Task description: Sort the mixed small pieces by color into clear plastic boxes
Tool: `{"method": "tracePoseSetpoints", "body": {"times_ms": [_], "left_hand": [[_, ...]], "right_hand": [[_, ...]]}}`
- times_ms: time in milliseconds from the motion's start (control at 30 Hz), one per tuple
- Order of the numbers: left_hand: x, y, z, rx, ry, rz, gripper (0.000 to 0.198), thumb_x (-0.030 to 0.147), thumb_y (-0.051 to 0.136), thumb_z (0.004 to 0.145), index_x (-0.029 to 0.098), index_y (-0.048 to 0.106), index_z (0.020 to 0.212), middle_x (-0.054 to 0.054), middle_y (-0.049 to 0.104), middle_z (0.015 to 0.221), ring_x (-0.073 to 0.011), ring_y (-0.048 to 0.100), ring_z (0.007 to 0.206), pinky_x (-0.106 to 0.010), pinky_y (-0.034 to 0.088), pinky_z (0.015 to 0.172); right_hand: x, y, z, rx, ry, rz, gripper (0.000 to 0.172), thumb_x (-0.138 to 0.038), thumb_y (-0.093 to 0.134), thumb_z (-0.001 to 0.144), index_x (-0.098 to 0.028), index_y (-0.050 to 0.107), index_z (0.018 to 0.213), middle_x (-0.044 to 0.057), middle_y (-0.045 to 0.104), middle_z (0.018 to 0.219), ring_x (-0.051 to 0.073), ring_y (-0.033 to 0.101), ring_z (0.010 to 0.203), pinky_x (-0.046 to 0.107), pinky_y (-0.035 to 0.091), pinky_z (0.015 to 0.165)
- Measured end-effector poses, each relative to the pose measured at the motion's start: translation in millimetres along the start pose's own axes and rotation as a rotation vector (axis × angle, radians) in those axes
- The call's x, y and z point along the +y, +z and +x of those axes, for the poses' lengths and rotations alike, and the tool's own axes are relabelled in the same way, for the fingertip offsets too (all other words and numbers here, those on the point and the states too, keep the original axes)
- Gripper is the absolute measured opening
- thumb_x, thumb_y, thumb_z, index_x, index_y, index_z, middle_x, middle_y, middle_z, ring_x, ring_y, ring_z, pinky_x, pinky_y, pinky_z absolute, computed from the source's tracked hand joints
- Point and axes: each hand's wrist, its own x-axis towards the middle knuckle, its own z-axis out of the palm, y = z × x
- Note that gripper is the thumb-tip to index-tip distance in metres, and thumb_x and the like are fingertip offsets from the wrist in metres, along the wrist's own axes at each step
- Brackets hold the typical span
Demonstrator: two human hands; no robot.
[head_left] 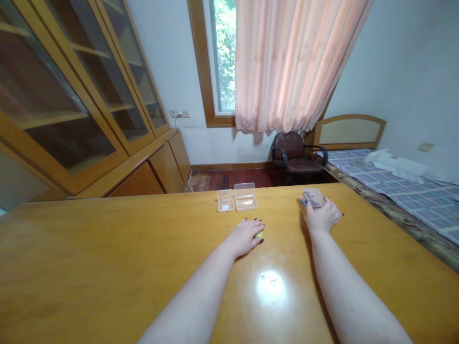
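Note:
On the tabletop, near its middle, my left hand (247,237) is lowered over a small yellow item (259,234), which shows between thumb and fingers; its kind is too small to tell. My right hand (324,216), further right, grips a flat pinkish-brown box-like thing (313,198) with a dark printed pattern, held tilted just above the table. A bit of blue (303,202) shows at its left edge. Beyond my left hand stand two clear plastic boxes with raised lids: a smaller one (225,206) with a whitish piece inside, and a larger one (246,203) beside it.
The glossy wooden table (107,258) carries a bright light reflection near me, with small dark marks in it. Past its far edge are a brown armchair (299,153) and a curtained window. A glass-door cabinet (86,86) stands left, a bed (405,191) right.

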Motion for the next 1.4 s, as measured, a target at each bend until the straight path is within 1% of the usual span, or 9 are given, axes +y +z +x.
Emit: {"method": "tracePoseSetpoints", "body": {"times_ms": [167,333,433,567,667,867,967,1100,1400], "left_hand": [[0,0.6,1,0.052,0.037,-0.036,0.033,0.027,0.051,0.088,0.025,0.061,0.119,-0.004,0.063,0.124,-0.0203,0.054,0.118,-0.042,0.036,0.105],[0,-2.3,1,0.164,0.025,-0.088,0.028,0.021,0.050,0.086,0.023,0.066,0.109,-0.004,0.070,0.106,-0.0184,0.063,0.097,-0.033,0.048,0.090],[-1,-7.1,-2,0.386,-0.068,-0.133,0.026,0.022,0.048,0.087,0.021,0.066,0.107,-0.005,0.070,0.102,-0.0182,0.063,0.095,-0.034,0.049,0.088],[-2,-13.4,-7,0.697,-0.101,-0.078,0.035,0.028,0.056,0.083,0.020,0.058,0.117,-0.009,0.061,0.121,-0.0223,0.053,0.115,-0.041,0.041,0.101],[-5,-13.2,-7,0.630,-0.036,-0.034,0.043,0.030,0.059,0.081,0.021,0.055,0.123,-0.010,0.052,0.133,-0.0252,0.044,0.126,-0.047,0.034,0.107],[-8,-5.0,-2,0.425,0.037,-0.205,0.034,0.029,0.054,0.087,0.022,0.060,0.120,-0.008,0.062,0.122,-0.0201,0.056,0.114,-0.040,0.046,0.099],[-9,-3.5,0,0.432,0.045,-0.209,0.033,0.028,0.053,0.088,0.023,0.061,0.120,-0.007,0.063,0.121,-0.0198,0.057,0.113,-0.040,0.047,0.098],[-9,-4.9,0,0.423,0.028,-0.201,0.029,0.026,0.050,0.090,0.024,0.063,0.116,-0.004,0.067,0.115,-0.0180,0.060,0.107,-0.038,0.048,0.097],[6,-7.5,-1,0.456,-0.126,-0.150,0.030,0.026,0.042,0.093,0.023,0.065,0.112,-0.003,0.070,0.110,-0.0160,0.065,0.099,-0.031,0.051,0.091]], "right_hand": [[-27,-1,-13,-0.068,-0.188,0.229,0.056,-0.043,0.060,0.074,-0.012,0.049,0.119,0.019,0.055,0.116,0.034,0.048,0.113,0.056,0.030,0.101],[-52,-1,-37,-0.450,-0.138,0.696,0.056,-0.040,0.067,0.071,-0.016,0.049,0.119,0.015,0.057,0.115,0.028,0.055,0.108,0.048,0.041,0.098],[-60,-3,-49,-0.661,-0.025,0.957,0.053,-0.038,0.067,0.073,-0.019,0.048,0.119,0.014,0.056,0.117,0.027,0.056,0.108,0.047,0.043,0.098],[-69,-8,-62,-0.947,0.010,1.070,0.050,-0.039,0.071,0.072,-0.021,0.052,0.115,0.013,0.058,0.115,0.025,0.059,0.103,0.045,0.047,0.092],[-77,-11,-72,-1.096,0.015,1.112,0.054,-0.039,0.074,0.070,-0.021,0.053,0.115,0.012,0.059,0.113,0.024,0.060,0.100,0.042,0.049,0.088],[-83,-9,-79,-1.181,0.164,1.188,0.064,-0.041,0.080,0.061,-0.022,0.053,0.117,0.011,0.061,0.110,0.024,0.059,0.101,0.041,0.047,0.088],[-83,-7,-79,-1.250,0.230,1.231,0.069,-0.040,0.081,0.059,-0.022,0.053,0.120,0.010,0.063,0.108,0.024,0.060,0.101,0.043,0.045,0.093],[-84,-7,-80,-1.319,0.268,1.210,0.060,-0.037,0.080,0.062,-0.020,0.055,0.114,0.009,0.065,0.105,0.023,0.061,0.099,0.043,0.043,0.095],[-90,-16,-79,-1.238,0.286,1.153,0.057,-0.041,0.076,0.066,-0.018,0.051,0.112,0.006,0.068,0.087,0.020,0.066,0.081,0.039,0.051,0.081]]}}
